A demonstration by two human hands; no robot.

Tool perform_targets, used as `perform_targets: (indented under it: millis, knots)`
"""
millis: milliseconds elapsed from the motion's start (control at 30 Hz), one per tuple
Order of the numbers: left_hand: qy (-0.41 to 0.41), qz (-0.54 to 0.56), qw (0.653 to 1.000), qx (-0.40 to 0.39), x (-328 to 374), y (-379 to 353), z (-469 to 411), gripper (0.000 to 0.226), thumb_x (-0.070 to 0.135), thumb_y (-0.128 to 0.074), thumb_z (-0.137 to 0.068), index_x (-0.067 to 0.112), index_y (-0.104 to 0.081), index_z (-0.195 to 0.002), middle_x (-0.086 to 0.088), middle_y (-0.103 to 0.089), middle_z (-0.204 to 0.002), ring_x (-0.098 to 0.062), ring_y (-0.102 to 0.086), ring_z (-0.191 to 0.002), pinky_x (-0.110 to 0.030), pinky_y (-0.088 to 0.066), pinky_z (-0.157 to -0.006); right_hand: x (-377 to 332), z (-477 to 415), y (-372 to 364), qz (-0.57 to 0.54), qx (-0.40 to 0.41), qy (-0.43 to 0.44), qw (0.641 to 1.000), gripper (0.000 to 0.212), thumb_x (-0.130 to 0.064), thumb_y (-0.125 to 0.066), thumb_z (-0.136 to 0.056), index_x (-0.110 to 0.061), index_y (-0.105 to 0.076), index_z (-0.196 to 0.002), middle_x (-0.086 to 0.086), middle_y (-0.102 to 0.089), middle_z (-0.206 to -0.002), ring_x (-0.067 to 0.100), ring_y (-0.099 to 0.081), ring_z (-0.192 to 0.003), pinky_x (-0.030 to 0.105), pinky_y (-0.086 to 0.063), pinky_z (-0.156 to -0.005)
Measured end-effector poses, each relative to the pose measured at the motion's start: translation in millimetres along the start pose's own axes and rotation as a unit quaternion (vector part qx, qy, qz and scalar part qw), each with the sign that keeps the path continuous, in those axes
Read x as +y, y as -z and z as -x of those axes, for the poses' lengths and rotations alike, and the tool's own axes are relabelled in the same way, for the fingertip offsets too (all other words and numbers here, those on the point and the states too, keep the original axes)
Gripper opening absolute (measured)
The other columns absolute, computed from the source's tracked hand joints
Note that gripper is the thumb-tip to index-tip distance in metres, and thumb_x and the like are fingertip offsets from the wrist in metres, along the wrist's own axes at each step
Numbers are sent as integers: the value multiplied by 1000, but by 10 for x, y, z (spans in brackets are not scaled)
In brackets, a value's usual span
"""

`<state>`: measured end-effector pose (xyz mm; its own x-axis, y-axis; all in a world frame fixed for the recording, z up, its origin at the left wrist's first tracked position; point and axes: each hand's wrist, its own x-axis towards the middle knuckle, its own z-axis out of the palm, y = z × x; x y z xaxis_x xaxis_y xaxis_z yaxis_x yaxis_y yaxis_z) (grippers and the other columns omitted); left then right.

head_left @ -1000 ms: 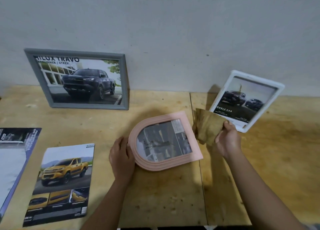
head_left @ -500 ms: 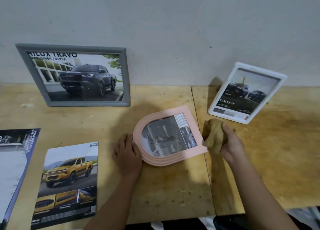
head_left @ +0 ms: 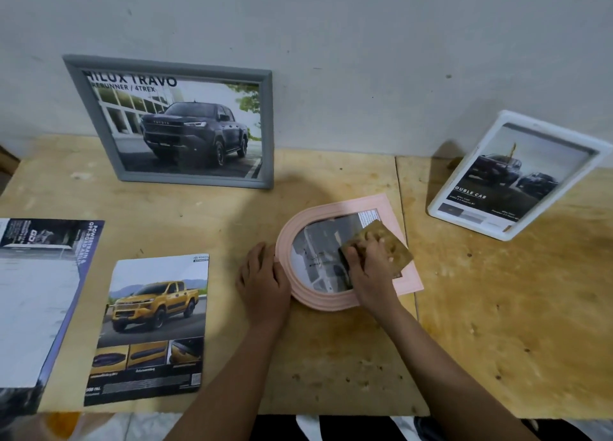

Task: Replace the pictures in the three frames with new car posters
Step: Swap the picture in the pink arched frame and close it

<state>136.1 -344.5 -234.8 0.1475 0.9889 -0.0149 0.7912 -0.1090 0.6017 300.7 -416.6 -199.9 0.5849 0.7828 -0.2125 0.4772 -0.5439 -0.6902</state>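
A pink arched picture frame [head_left: 320, 304] lies flat on the wooden desk [head_left: 331, 367] — the right hand [head_left: 370, 271] grips a tan cloth [head_left: 393, 246] against its glass. The left hand [head_left: 265, 284] rests relaxed fingers against its rim.

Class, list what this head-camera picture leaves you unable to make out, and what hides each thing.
Head view: pink frame, picture's right part under the cloth and right hand.
Head view: blue brochure, cut by the left edge.
Head view: yellow-truck poster, bottom text too small.
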Motion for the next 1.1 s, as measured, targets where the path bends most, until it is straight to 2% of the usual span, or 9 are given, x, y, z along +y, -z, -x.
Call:
perform_targets:
  millis: [33, 67, 133, 233, 300, 400, 600, 733, 1100]
  knots:
    - [-2, 0, 1000, 3, 4, 0, 0, 56, 37, -22, -88, 14, -56, -126, -6, -50, -136, -26, -43, -125, -39, -27, -105, 10, -2, -9, 33, -12, -8, 999, 42, -51, -31, -95, -16, -52, -106, 18, -40, -142, 35, -26, -138, 51, -14, -112]
    - [-3, 1, 1000, 5, 5, 0, 0, 55, 36, -22, -88, 13, -57, -125, -6, -50, -135, -27, -43, -125, -39, -27, -105, 21, -1, -17, 59, -15, -13, 998, 51, -53, -30, -93, -15, -48, -121, 17, -22, -153, 33, -8, -144, 49, -4, -114]
    - [-7, 2, 1000, 8, 6, -1, 0, 54, 35, -24, -89, 12, -58, -124, -7, -51, -134, -28, -45, -124, -40, -28, -105, 17, 17, -39, 111, 12, -6, 994, 66, -57, -25, -90, -15, -34, -139, 15, -3, -157, 30, 5, -145, 45, 1, -115]
    - [-5, 0, 1000, 11, 11, 4, 3, 52, 34, -25, -89, 13, -58, -123, -8, -52, -133, -28, -45, -123, -40, -30, -103, 24, 0, -138, 196, 49, -11, 979, 74, -59, -22, -92, -9, -22, -147, 21, 0, -156, 34, 4, -145, 45, -1, -116]
    - [-6, -1, 1000, 13, 20, 3, 5, 51, 33, -26, -89, 13, -58, -123, -8, -52, -133, -28, -46, -123, -41, -30, -103, 20, -42, -204, 245, 26, -24, 969, 82, -60, -20, -88, -6, -11, -149, 22, 0, -156, 34, 3, -145, 45, -1, -116]
    - [-5, -13, 1000, 14, 19, -15, 3, 49, 33, -27, -90, 14, -58, -123, -7, -51, -133, -27, -46, -122, -41, -30, -102, 19, -89, -254, 270, -8, -27, 963, 81, -59, -20, -93, -4, 0, -149, 20, 7, -156, 32, 7, -145, 46, 2, -116]
    - [-10, -36, 999, 20, 3, -54, 7, 45, 30, -30, -90, 14, -57, -123, -7, -51, -133, -23, -43, -123, -40, -30, -101, 30, -125, -323, 299, -20, 0, 954, 91, -64, 2, -80, -4, -1, -149, 22, 6, -156, 34, 8, -144, 48, 6, -115]
    - [-10, -46, 999, 29, -9, -80, 2, 43, 27, -33, -88, 14, -59, -120, -6, -53, -130, -25, -46, -120, -40, -33, -97, 2, -151, -343, 295, -42, 22, 954, 94, -67, 4, -77, -6, 4, -149, 20, 12, -155, 32, 17, -143, 44, 17, -111]
    - [-10, -47, 998, 41, -11, -87, 7, 39, 25, -36, -89, 16, -60, -118, -5, -55, -128, -25, -49, -118, -38, -34, -94, -67, -169, -374, 303, -81, 84, 946, 92, -66, 4, -75, -10, 7, -149, 18, 14, -155, 32, 17, -143, 43, 21, -110]
